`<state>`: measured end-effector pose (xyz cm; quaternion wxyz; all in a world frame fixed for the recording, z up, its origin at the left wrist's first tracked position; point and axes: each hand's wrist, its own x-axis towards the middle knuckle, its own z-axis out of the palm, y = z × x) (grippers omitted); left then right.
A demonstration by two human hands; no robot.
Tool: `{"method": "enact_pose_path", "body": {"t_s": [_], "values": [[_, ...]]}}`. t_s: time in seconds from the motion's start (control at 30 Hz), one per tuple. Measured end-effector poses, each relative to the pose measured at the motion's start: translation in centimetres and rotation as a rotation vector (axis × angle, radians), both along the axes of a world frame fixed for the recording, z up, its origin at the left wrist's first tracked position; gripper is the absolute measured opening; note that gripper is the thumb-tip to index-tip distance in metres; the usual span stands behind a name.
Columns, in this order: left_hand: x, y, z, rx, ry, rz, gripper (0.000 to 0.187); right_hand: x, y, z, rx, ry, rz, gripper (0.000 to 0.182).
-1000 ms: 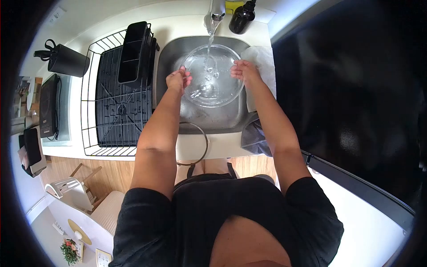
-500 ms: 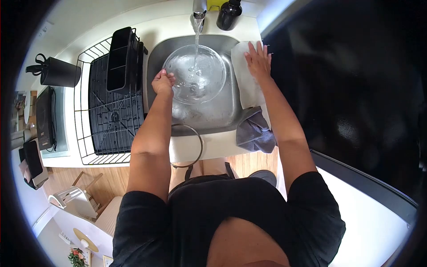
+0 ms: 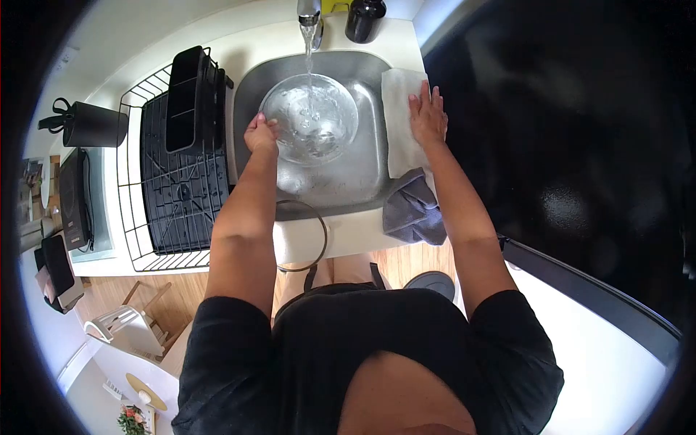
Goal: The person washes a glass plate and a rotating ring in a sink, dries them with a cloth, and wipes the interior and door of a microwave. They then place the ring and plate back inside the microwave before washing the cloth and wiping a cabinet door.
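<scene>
A clear glass bowl (image 3: 339, 141) sits in the steel sink (image 3: 326, 187), and water runs into it from the faucet (image 3: 309, 10). My left hand (image 3: 261, 135) is closed on the bowl's left rim, thumb and fingers pinching it. To the right of the sink, my right hand (image 3: 429, 119) lies open with fingers stretched out, on the right edge of a pale cloth (image 3: 399, 130). A crumpled grey cloth (image 3: 415, 210) rests just below that, near the counter's front edge. Under my left forearm is a round, dark-rimmed thing (image 3: 325, 235), perhaps a glass lid, partly hidden.
A black wire dish rack (image 3: 181, 190) with a black utensil holder (image 3: 185, 101) stands left of the sink. Behind the sink is a dark bottle (image 3: 365, 20). A glossy black surface (image 3: 558, 138) borders the counter on the right.
My right hand has slid slightly toward me and to the right on the pale cloth, its fingers closer together. My left hand keeps its hold on the bowl. The view has shifted a little.
</scene>
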<state>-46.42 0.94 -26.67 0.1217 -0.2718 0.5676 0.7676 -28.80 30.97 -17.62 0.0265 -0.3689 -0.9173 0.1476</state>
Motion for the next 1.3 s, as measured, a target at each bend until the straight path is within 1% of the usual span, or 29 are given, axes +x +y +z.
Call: {"method": "enact_pose_path", "body": {"t_s": [0.07,0.13,0.17,0.23,0.3,0.37,0.4,0.43,0.47,0.5,0.53,0.57,0.63,0.67,0.7,0.77,0.8,0.83,0.9,0.93,1.0,1.1,1.13,1.23,1.3], "values": [[-0.7,1.2,-0.3,-0.027,0.019,-0.008,0.015,-0.2,0.2,-0.3,-0.001,0.009,-0.001,0.062],[-0.8,3.0,0.4,-0.162,0.029,0.026,0.019,0.0,0.2,-0.5,-0.003,0.015,-0.005,0.061],[-0.9,3.9,0.8,-0.162,0.029,0.021,0.019,-0.1,0.3,-0.3,-0.002,0.015,-0.006,0.061],[-0.6,5.6,1.7,-0.257,0.110,-0.027,0.024,-0.1,0.1,-0.2,-0.005,0.009,-0.012,0.061],[0.0,7.6,2.6,-0.286,0.089,-0.048,0.021,0.0,0.1,-0.1,-0.011,0.011,-0.017,0.061],[0.5,8.9,2.9,-0.875,0.360,-0.220,0.016,0.0,0.2,-0.2,-0.013,0.012,-0.022,0.061],[-0.1,9.4,2.6,-0.623,0.269,-0.258,0.014,0.0,0.1,-0.2,-0.015,0.016,-0.023,0.061],[0.0,9.4,2.0,-0.626,0.268,-0.259,0.014,0.0,0.0,-0.1,-0.019,0.015,-0.023,0.061],[0.5,9.3,1.3,-0.572,0.252,-0.404,0.015,0.0,-0.1,0.0,-0.014,0.012,-0.026,0.061],[1.6,9.1,3.4,-0.514,0.235,-0.549,0.015,0.0,-0.1,0.0,-0.009,0.008,-0.030,0.061],[2.1,8.8,4.0,-0.391,0.229,-0.584,0.016,0.1,-0.1,0.0,-0.013,0.010,-0.030,0.061],[2.3,8.2,4.6,-0.396,0.228,-0.584,0.016,0.1,-0.1,-0.1,-0.009,0.013,-0.028,0.061],[2.1,6.9,5.3,-0.284,0.229,-0.800,0.017,0.1,0.0,-0.2,-0.009,0.019,-0.022,0.061],[1.8,6.5,5.6,-0.266,0.182,-0.868,0.016,0.2,0.0,-0.3,-0.007,0.028,-0.019,0.061],[1.5,6.3,6.1,-0.271,0.179,-0.863,0.016,0.1,0.0,-0.3,-0.003,0.040,-0.014,0.060],[0.9,6.2,7.0,-0.214,0.263,-1.037,0.020,0.1,-0.1,-0.3,-0.013,0.034,-0.018,0.060],[0.4,6.4,7.7,-0.239,0.301,-1.096,0.022,0.1,-0.1,-0.2,-0.018,0.031,-0.026,0.060],[0.0,6.7,8.4,-0.241,0.297,-1.092,0.022,0.0,-0.1,-0.3,-0.021,0.029,-0.022,0.060],[-0.8,7.2,9.6,-0.338,0.455,-1.246,0.023,0.0,0.0,-0.5,-0.023,0.039,-0.029,0.060],[-1.2,7.3,9.8,-0.339,0.444,-1.242,0.023,0.1,0.0,-0.7,-0.029,0.032,-0.023,0.060],[-2.3,7.8,10.9,-0.394,0.565,-1.319,0.026,0.1,0.2,-0.7,-0.028,0.053,-0.018,0.060],[-1.8,7.6,14.2,-0.353,0.497,-1.303,0.021,0.0,-0.1,0.0,-0.040,0.017,-0.037,0.060],[-1.7,7.6,14.9,-0.324,0.445,-1.287,0.022,0.0,-0.1,-0.1,-0.044,0.017,-0.035,0.060],[-1.5,7.6,16.0,-0.271,0.459,-1.300,0.023,0.0,0.0,-0.3,-0.026,0.029,-0.032,0.060],[-1.2,7.8,17.1,-0.299,0.510,-1.310,0.023,0.0,0.0,-0.3,-0.016,0.013,-0.034,0.059]]}}
